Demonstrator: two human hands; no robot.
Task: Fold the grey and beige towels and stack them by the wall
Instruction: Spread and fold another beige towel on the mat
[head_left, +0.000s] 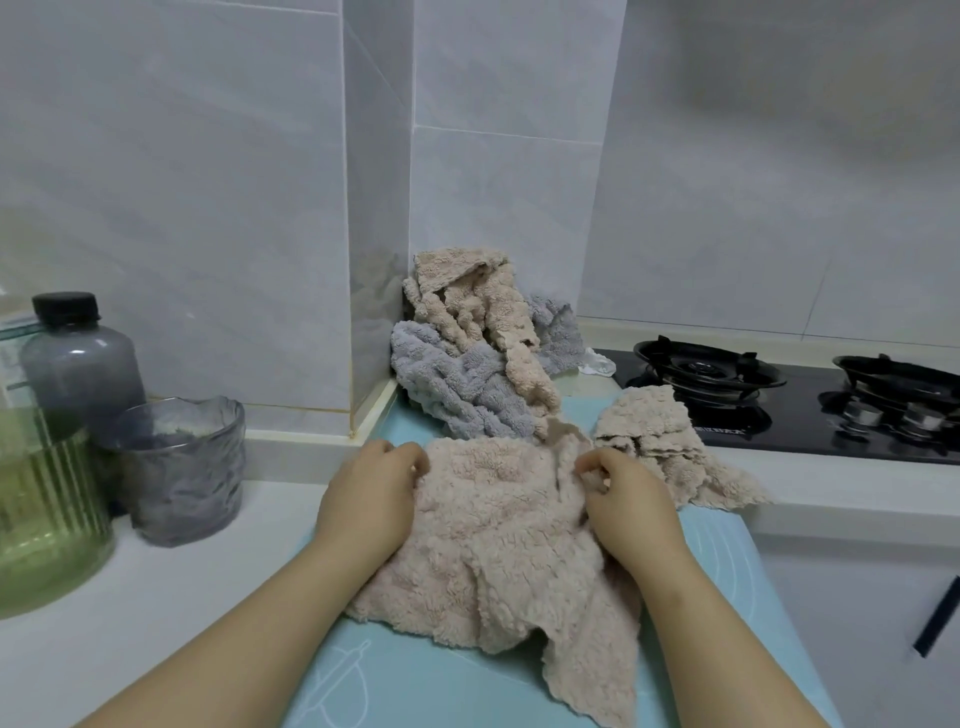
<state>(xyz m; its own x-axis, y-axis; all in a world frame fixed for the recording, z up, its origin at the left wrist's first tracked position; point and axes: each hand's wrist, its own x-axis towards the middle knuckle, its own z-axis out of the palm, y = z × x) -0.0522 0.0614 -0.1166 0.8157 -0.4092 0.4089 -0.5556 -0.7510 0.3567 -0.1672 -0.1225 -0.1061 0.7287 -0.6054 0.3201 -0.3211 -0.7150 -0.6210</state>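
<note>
A white counter (156, 597) runs along a grey-white tiled wall (208, 182), with a pale blue mat (415, 686) laid over it; white line drawings, one like a rolling pin, show on the mat, but no words can be read. To the right sits a black gas hob (779, 410) with two burners; small print on its front edge is too blurred to read.

At far left stand a green ribbed jar (47, 525), contents unclear, a smoky grey bottle (78, 369) with a black cap, and a textured grey glass (182, 467) holding something pale near its rim. A labelled container behind them is cut off and its writing is unreadable.

A beige towel (498, 545) lies rumpled on the mat. The left hand (369, 499) has its fingers curled closed, pinching the far left edge. The right hand (628, 504) is likewise curled closed, gripping a fold near the far right edge.

In the wall corner lies a heap: a grey towel (457, 379) with a second beige towel (483, 312) draped across it. Another beige towel (660, 441), loosely folded, rests between the hob and the right hand.
</note>
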